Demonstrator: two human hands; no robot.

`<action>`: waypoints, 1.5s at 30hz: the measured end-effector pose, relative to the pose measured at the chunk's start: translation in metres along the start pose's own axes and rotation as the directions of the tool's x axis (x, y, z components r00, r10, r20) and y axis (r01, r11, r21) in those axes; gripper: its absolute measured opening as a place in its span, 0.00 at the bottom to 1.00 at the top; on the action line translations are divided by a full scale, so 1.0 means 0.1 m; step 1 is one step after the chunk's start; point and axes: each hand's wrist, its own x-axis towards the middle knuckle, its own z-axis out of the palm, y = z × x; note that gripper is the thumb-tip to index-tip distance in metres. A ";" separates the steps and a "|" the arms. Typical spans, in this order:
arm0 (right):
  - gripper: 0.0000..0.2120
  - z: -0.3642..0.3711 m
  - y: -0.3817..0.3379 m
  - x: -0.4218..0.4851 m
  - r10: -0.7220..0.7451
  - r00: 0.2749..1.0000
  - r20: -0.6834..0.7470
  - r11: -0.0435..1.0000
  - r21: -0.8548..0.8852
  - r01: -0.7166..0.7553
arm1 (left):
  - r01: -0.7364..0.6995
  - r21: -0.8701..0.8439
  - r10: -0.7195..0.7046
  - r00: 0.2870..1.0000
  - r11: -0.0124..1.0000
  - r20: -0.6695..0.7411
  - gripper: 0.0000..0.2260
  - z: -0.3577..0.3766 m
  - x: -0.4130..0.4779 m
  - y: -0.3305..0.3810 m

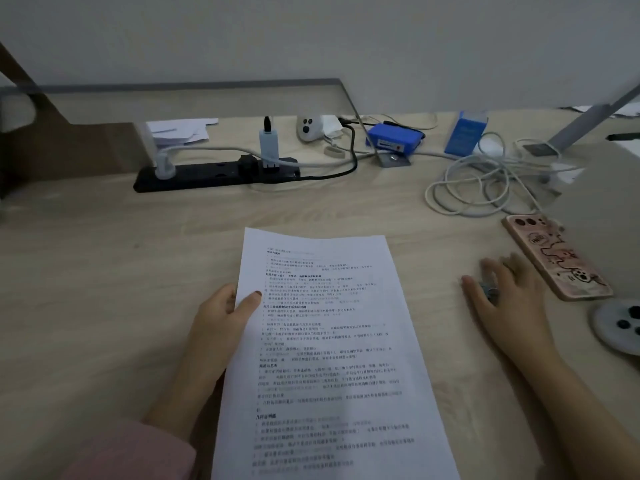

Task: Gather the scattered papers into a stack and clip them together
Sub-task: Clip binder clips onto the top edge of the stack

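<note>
A stack of white printed papers is held just above the wooden desk in the middle of the view. My left hand grips its left edge, thumb on top of the page and fingers underneath. To the right, my right hand lies over a small dark clip on the desk, and its fingers are blurred. I cannot tell whether the fingers pinch the clip or only cover it.
A pink phone lies right beside my right hand. A round white device sits at the right edge. Further back are a black power strip, coiled white cables, a blue pack, a blue box and loose papers.
</note>
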 end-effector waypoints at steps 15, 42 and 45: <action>0.25 0.25 -0.96 -0.86 -0.344 0.918 0.200 0.927 0.231 0.297 | -0.009 0.040 0.013 0.995 0.999 -0.100 0.07 -0.55 -0.33 -0.26; 0.15 -0.16 -2.18 -1.23 -0.514 0.633 0.579 0.500 0.802 -0.327 | -0.241 0.028 0.224 0.934 0.970 0.277 0.09 -0.78 -0.64 0.23; 0.13 -0.13 -2.28 -1.21 -0.519 0.626 0.582 0.535 0.793 -0.293 | -0.262 -0.029 0.261 0.936 0.965 0.238 0.07 -0.83 -0.57 0.19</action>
